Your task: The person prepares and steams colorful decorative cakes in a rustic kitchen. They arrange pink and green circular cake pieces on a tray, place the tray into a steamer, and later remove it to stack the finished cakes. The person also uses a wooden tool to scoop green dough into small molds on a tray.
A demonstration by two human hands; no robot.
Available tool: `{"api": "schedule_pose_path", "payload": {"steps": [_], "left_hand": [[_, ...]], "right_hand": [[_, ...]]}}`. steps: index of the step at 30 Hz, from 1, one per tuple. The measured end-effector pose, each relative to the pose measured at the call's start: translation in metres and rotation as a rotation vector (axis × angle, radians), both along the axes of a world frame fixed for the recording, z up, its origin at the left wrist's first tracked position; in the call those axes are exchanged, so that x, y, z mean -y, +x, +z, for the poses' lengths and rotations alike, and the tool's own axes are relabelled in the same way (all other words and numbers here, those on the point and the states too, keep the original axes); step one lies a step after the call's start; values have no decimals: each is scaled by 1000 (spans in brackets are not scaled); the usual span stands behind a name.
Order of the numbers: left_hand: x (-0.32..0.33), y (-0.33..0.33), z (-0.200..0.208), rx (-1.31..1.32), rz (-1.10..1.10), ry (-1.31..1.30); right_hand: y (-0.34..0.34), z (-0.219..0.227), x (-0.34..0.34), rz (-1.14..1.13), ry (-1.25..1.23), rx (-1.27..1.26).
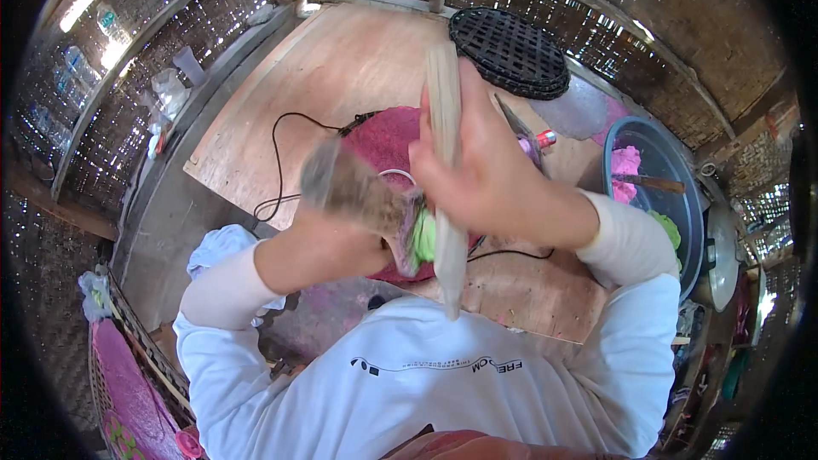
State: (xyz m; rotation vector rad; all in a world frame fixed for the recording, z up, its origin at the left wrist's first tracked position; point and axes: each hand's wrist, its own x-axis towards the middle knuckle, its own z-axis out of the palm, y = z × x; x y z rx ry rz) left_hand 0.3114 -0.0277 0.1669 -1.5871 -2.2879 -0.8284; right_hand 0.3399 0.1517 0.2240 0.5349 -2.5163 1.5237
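Note:
My left hand (332, 243) is closed round a brownish cylinder-shaped tool (362, 196), smeared by motion, with a grey end at the upper left. Bright green dough (423, 236) shows at the tool's other end, beside a pale flat wooden stick (446, 111). My right hand (490, 166) grips this stick, which stands nearly upright in the view and passes in front of the dough's right edge. Below both hands lies a round surface coated in pink (383, 140), partly hidden by them. Whether the stick touches the dough, I cannot tell.
At the right stands a blue-grey basin (610, 149) holding pink dough (626, 162), green dough (667, 228) and a knife-like tool (652, 181). Black woven trays (509, 51) lie at the back. A black cable (274, 158) runs across the wooden board (341, 60). White cloth (223, 249) lies left.

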Motion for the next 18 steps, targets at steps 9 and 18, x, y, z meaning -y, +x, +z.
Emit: {"api": "schedule_pose_path", "payload": {"steps": [9, 18], "left_hand": [[60, -17, -39, 330, 140, -71], [7, -19, -96, 353, -178, 342]], "right_hand": [[59, 9, -91, -95, -261, -342], [49, -2, -95, -258, -741, -640]]}}
